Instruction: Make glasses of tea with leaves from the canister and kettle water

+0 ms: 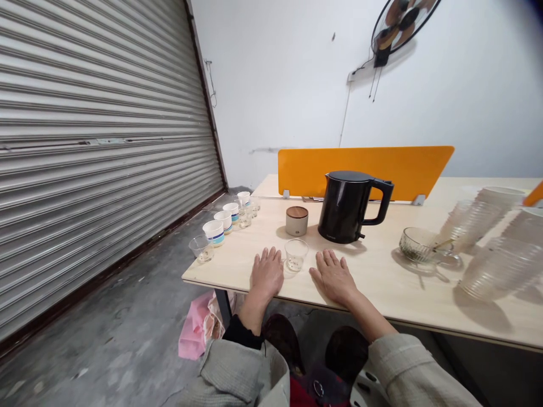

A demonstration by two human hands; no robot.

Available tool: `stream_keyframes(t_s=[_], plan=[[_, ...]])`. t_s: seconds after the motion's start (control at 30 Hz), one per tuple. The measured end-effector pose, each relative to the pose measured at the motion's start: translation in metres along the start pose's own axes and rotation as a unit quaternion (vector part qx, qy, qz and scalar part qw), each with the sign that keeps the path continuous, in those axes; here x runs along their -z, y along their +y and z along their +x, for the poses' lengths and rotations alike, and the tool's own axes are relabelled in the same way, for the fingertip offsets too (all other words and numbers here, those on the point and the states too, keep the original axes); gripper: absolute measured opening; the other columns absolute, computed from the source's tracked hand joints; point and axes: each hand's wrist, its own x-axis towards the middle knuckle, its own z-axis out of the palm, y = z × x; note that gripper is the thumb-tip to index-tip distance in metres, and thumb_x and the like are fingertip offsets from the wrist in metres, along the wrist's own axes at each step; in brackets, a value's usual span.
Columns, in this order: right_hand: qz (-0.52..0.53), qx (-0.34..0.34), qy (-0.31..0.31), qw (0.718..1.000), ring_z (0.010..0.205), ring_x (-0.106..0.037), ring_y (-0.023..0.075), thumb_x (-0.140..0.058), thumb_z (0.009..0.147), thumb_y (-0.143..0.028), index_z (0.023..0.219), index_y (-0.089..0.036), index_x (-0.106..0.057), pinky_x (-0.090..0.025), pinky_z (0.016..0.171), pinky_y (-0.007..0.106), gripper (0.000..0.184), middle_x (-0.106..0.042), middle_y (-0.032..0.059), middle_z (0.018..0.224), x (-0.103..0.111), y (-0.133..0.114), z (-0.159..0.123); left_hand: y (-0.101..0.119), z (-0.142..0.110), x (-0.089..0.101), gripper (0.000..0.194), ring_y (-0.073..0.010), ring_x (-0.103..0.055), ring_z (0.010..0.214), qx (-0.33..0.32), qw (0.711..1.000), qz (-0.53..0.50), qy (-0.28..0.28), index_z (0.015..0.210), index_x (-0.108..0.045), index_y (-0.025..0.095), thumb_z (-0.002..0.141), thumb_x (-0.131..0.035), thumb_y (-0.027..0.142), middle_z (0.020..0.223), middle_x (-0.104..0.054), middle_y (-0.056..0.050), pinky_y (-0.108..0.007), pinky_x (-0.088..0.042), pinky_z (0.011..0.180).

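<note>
My left hand (267, 272) lies flat on the table near its front edge, fingers stretched forward and holding nothing. Palm down to the right, my right hand (333, 276) also rests on the wood with its fingers extended. Between the two hands stands a clear plastic cup (296, 255) with small bits at its bottom; my left hand is close beside it. Behind the cup sits a small beige jar (296, 224) with a wooden lid. A black electric kettle (344, 209) stands upright beyond my right hand, its handle pointing right.
Several paper cups (213, 233) and clear cups (202, 249) line the table's left edge. To the right are a glass bowl (416, 246) and stacks of clear cups (500, 268). An orange divider (365, 164) crosses behind the kettle. A pink bag (195, 328) lies on the floor.
</note>
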Motion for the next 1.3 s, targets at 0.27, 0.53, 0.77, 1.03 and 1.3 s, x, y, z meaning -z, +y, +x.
stream_keyframes(t_s=[0.27, 0.53, 0.77, 1.03, 1.3], plan=[[-0.011, -0.005, -0.007, 1.0, 0.155, -0.015, 0.0343, -0.027, 0.103, -0.048, 0.158, -0.008, -0.033, -0.014, 0.123, 0.057, 0.069, -0.024, 0.0194, 0.167, 0.001, -0.001, 0.0, 0.0, 0.0, 0.0, 0.052, -0.031, -0.027, 0.153, 0.001, 1.0, -0.001, 0.003, 0.152, -0.044, 0.022, 0.104, -0.026, 0.031, 0.164, -0.036, -0.006, -0.056, -0.023, 0.124], [-0.009, -0.007, -0.006, 1.0, 0.155, -0.015, 0.0342, -0.027, 0.103, -0.047, 0.158, -0.008, -0.033, -0.014, 0.123, 0.057, 0.068, -0.023, 0.0193, 0.167, 0.004, -0.002, -0.001, 0.001, -0.001, 0.002, 0.052, -0.0304, -0.026, 0.154, -0.001, 1.0, -0.001, 0.001, 0.152, -0.043, 0.022, 0.104, -0.027, 0.032, 0.164, -0.036, -0.006, -0.055, -0.022, 0.125], [-0.005, -0.007, -0.008, 1.0, 0.156, -0.014, 0.0344, -0.026, 0.103, -0.048, 0.158, -0.007, -0.032, -0.013, 0.123, 0.057, 0.069, -0.023, 0.0196, 0.167, 0.002, -0.001, 0.0, 0.0, 0.0, 0.001, 0.052, -0.031, -0.027, 0.153, -0.001, 1.0, 0.005, -0.002, 0.153, -0.043, 0.02, 0.104, -0.028, 0.031, 0.164, -0.036, -0.006, -0.056, -0.024, 0.124], [0.007, 0.006, -0.012, 1.0, 0.156, -0.014, 0.0327, -0.028, 0.102, -0.048, 0.158, -0.009, -0.033, -0.014, 0.123, 0.056, 0.069, -0.023, 0.0176, 0.167, 0.002, 0.002, -0.005, -0.001, -0.001, -0.001, 0.052, -0.0299, -0.026, 0.154, -0.003, 1.0, 0.009, 0.005, 0.152, -0.044, 0.023, 0.104, -0.028, 0.032, 0.164, -0.036, -0.006, -0.055, -0.023, 0.124], [0.002, 0.015, -0.015, 1.0, 0.156, -0.013, 0.0327, -0.029, 0.102, -0.049, 0.159, -0.008, -0.033, -0.013, 0.124, 0.057, 0.07, -0.021, 0.018, 0.167, 0.002, 0.004, -0.01, -0.004, 0.002, -0.008, 0.051, -0.0311, -0.027, 0.153, -0.007, 1.0, 0.007, 0.011, 0.152, -0.044, 0.021, 0.105, -0.028, 0.032, 0.164, -0.037, -0.007, -0.056, -0.023, 0.125]])
